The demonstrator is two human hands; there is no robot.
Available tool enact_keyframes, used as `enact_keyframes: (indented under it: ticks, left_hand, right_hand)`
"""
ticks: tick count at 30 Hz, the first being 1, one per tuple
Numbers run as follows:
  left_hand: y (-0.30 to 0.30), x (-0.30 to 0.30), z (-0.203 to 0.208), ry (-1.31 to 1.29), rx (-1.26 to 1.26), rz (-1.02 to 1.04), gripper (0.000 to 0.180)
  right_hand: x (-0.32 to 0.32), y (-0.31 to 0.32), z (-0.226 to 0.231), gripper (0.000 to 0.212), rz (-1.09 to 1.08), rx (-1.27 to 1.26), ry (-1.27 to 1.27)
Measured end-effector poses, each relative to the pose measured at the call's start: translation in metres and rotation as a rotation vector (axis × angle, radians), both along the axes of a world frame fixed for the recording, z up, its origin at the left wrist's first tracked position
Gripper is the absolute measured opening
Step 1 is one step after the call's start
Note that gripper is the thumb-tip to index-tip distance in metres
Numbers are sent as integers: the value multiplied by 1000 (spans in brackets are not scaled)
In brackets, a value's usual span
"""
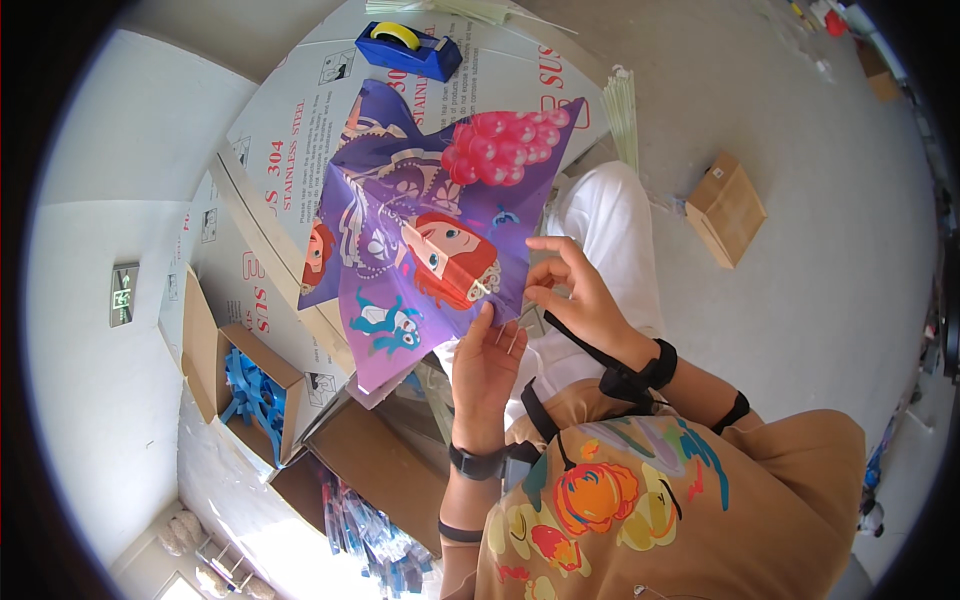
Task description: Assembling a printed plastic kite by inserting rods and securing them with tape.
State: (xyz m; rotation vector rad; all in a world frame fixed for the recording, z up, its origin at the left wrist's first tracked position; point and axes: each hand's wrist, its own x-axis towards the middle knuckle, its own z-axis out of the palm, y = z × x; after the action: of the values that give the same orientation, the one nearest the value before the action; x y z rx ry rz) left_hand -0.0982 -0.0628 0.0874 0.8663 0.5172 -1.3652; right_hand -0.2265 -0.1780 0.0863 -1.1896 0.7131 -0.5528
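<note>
A purple kite sheet (400,215), printed with a red-haired cartoon figure, pink balloons and a blue animal, lies creased over the table edge toward my lap. My left hand (486,365), palm up, pinches its near edge, thumb on top and fingers underneath. A small pale piece (484,287) shows on the sheet just beyond that thumb. At the sheet's right edge is my right hand (578,295), its fingers curled toward the thumb and the index finger more extended. What lies between these fingertips is too small to make out.
On the round table (285,120) stands a blue tape dispenser (410,52) with yellow tape. Bundles of thin pale sticks (620,110) lie at its far edge. At left, a cardboard box holds blue strips (255,395); packaged items (370,530) lie below. A brown carton (727,210) sits on the floor.
</note>
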Motion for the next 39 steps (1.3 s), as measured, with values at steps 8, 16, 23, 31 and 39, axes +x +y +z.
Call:
enact_keyframes:
  ticks: [8,16,23,31,39]
  left_hand:
    - [-5,-1,7,98,20,24,11]
    - [-10,-6,12,196,37,59,11]
    - [-17,-5,18,193,-12,28,16]
    - [-17,-11,12,141,52,-30,18]
    - [-17,-11,10,139,53,-55,17]
  right_hand:
    - [0,-2,2,51,-16,-813,225]
    - [-1,-2,7,49,-35,-729,218]
    - [-17,19,-30,36,-139,-74,126]
    - [8,24,7,24,-11,476,-70]
    - [14,25,-4,16,-139,291,-90]
